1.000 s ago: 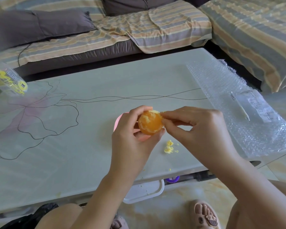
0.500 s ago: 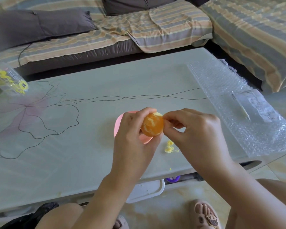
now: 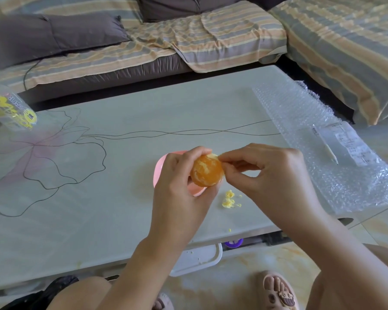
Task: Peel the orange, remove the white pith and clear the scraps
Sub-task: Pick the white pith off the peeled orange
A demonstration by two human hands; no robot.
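The peeled round orange [image 3: 206,170], streaked with white pith, was held in the air above the pale glass counter [image 3: 99,209], over the near edge of a small pink plastic dish [image 3: 159,168]. The left hand [image 3: 179,191] had its grip curled round the fruit from the left, with fingers over its top and beneath it. The right hand [image 3: 276,177] came in from the right, its grip narrowed to a pinch of thumb and forefinger on a pale strip of pith [image 3: 212,155] at the fruit's upper right edge.

A small heap of yellowish pith scraps [image 3: 228,200] lay on the counter just below and right of the fruit, between the two forearms, and one tiny crumb [image 3: 229,230] lay nearer the counter's front edge.

A sheet of clear bubble wrap [image 3: 300,113] covered the right end of the counter, with a thin white stick [image 3: 327,151] and a printed paper label [image 3: 349,144] on it. A clear plastic bag with yellow print [image 3: 9,110] sat at the far left. A white plastic tray [image 3: 197,260] jutted out from under the front edge. A striped sofa [image 3: 211,36] stood beyond the counter.
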